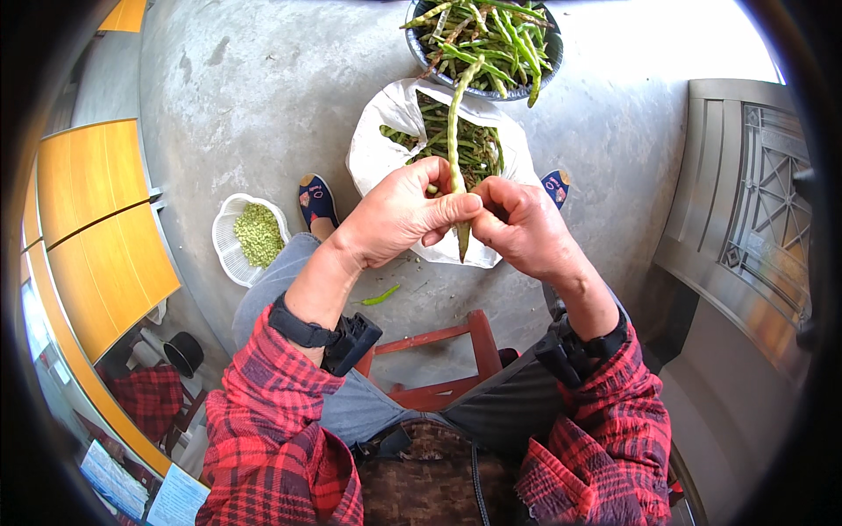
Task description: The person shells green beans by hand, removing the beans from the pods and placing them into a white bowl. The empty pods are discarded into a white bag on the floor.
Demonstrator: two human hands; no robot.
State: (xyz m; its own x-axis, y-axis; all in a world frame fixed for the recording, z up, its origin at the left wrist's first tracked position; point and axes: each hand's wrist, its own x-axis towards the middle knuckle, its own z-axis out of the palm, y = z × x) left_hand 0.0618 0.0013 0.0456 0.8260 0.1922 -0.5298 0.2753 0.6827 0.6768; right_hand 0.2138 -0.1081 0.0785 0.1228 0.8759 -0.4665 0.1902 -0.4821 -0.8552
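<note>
A long pale green bean pod [453, 131] stands between my two hands, its brown tip pointing down toward me. My left hand [411, 209] grips the pod between thumb and fingers. Against the pod's right side, the thumb and fingertips of my right hand [520, 220] are pinched; whether they hold its edge is hard to tell. Below the hands lies an open white plastic bag [368, 154] of green and brownish pods [464, 135]. Shelled green beans [258, 235] fill part of a white plastic basket [227, 246] by my left leg.
Beyond the bag is a dark basin [559, 49] heaped with bean pods [506, 39]. A green pod piece [380, 294] lies on the concrete floor. Red wooden stool parts [483, 342] show between my legs. Yellow cabinets [105, 217] stand left, a metal door panel [730, 197] right.
</note>
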